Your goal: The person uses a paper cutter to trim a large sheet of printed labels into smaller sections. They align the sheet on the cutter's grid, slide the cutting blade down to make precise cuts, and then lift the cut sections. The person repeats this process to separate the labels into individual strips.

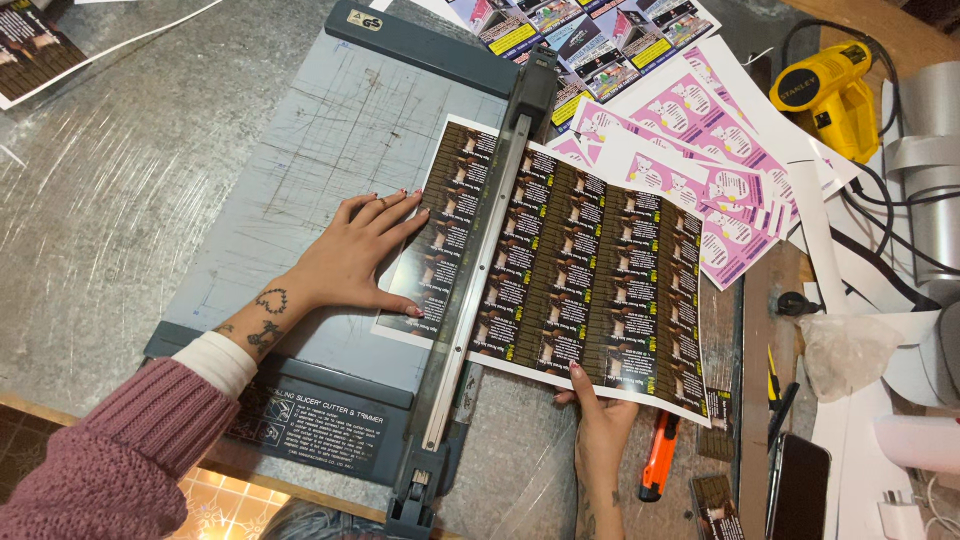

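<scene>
While the large printed sheet of small dark brown labels (590, 270) lies across the grey paper trimmer board (320, 140), the left hand (355, 260) rests on it flat and open, fingers spread and palm down, pressing the sheet's left margin against the board just left of the cutting rail (480, 270). That long metal rail runs from the board's far edge down to its near edge, and the sheet passes under it, so that a narrow column of labels shows on the left side of the rail and most of the sheet hangs out past the board's right edge. The right hand (600, 420) comes up from the near edge of the scratched metal tabletop (100, 200) and pinches the sheet's near edge between thumb and fingers, the thumb on top of the white margin. The left arm wears a knitted pink sleeve (110, 460) over a white cuff.

Just right of the right hand an orange utility knife (658, 455) lies on the tabletop, with a few cut dark labels (715, 440) near it and a black phone (797, 485) towards the near right corner. Beyond the sheet, at the far right, sheets of pink printed stickers (700, 130) overlap one another, and a yellow heat gun (830, 90) sits by the far right corner beside grey tape rolls (925, 150).
</scene>
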